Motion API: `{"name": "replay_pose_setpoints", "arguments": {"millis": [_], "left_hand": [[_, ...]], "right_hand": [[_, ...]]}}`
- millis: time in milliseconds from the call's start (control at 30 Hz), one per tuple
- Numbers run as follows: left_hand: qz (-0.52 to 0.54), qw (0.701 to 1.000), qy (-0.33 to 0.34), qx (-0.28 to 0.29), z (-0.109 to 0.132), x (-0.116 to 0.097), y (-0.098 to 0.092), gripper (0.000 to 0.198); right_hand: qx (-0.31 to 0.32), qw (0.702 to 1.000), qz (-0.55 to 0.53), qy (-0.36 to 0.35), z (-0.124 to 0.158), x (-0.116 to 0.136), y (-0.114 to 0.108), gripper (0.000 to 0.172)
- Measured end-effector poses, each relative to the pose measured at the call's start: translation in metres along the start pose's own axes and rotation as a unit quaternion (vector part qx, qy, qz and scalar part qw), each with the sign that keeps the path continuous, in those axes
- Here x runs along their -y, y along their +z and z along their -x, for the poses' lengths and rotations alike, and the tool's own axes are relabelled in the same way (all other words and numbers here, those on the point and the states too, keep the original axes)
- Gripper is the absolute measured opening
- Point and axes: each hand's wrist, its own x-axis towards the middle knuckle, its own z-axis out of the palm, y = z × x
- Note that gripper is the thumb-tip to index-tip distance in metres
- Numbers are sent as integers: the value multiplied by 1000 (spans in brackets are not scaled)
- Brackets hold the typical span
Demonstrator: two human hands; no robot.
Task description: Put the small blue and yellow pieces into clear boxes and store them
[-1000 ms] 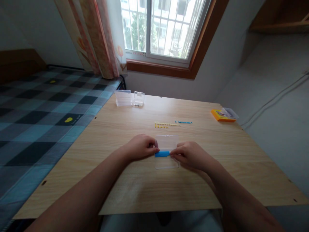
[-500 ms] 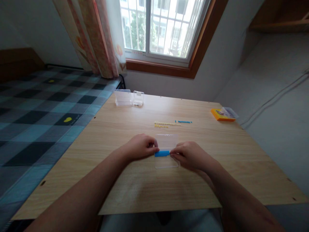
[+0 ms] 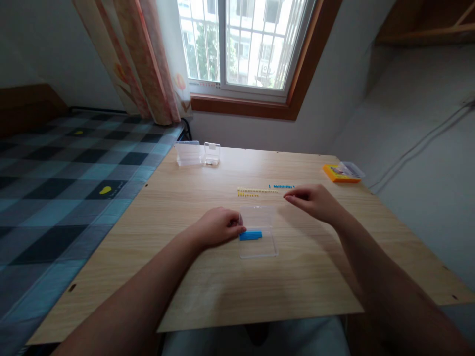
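My left hand is closed on the left edge of a clear plastic box with its lid standing up, thumb inside and fingers outside. Several thin blue sticks lie side by side across the box, beside my left thumb. My right hand hovers to the right beyond the box, its thumb and fingertips drawn close together with nothing visible between them. Just past those fingertips is a row of small blue pieces. Rows of small yellow pieces lie behind the box.
Two clear plastic boxes, a larger one and a smaller one, stand at the table's back left. An orange-and-yellow box with a clear cover lies at the back right. A checked bed adjoins the wooden table.
My right hand has left the blue sticks in the box and moved up and right, near the row of blue pieces. My left hand keeps its hold on the box.
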Motion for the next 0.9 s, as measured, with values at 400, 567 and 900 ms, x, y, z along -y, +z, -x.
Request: {"name": "replay_pose_setpoints", "arguments": {"millis": [400,567,900], "left_hand": [[-4,1000,-4,-7,0,2,2,22],[-3,1000,-7,3,0,0,1,21],[-6,1000,-10,3,0,0,1,21]], "right_hand": [[61,944,257,199,-99,-12,43,24],[63,937,277,205,-109,-16,55,26],[73,938,281,189,-117,-10,61,24]]}}
